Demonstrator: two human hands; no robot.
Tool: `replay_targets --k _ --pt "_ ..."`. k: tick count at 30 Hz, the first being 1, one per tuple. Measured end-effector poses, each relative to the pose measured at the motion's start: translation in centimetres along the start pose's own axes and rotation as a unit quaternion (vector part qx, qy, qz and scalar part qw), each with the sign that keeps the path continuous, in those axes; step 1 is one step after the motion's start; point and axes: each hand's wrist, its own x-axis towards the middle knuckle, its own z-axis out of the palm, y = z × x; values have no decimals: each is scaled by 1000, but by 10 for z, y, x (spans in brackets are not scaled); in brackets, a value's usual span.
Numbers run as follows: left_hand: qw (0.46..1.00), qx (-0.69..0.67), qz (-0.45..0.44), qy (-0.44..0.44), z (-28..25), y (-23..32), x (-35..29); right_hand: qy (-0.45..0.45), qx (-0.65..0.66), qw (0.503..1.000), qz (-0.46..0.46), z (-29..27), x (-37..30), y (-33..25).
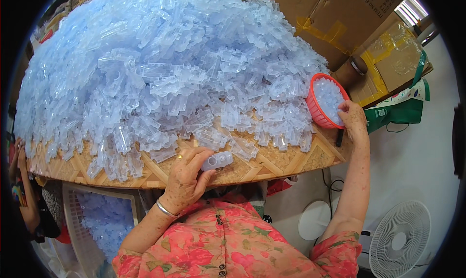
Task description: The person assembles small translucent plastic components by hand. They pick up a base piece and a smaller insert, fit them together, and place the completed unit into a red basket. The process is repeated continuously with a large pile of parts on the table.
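My left hand (187,177) is closed around one end of a translucent plastic piece (218,160) with a round hole, just above the table's near edge. At the right, my right hand (354,120) reaches over the rim of a red plastic basket (318,114). Its fingertips are pinched together at the small clear plastic parts (329,96) inside; what they hold, if anything, is too small to make out. Beyond my left hand, a huge heap of similar translucent pieces (160,74) covers most of the table, with several loose ones near its front.
The wooden table (286,164) has a curved near edge. Below it at left stands a pale crate (75,220) of plastic pieces. Cardboard boxes (340,16), a green bag (400,108) and a white fan (399,240) are at right. Another person's arm (28,195) shows at far left.
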Motion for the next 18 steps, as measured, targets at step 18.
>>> replay_targets --k 18 --pt "1000 -3 1 5 -1 0 -1 -21 70 996 -44 -3 -1 2"
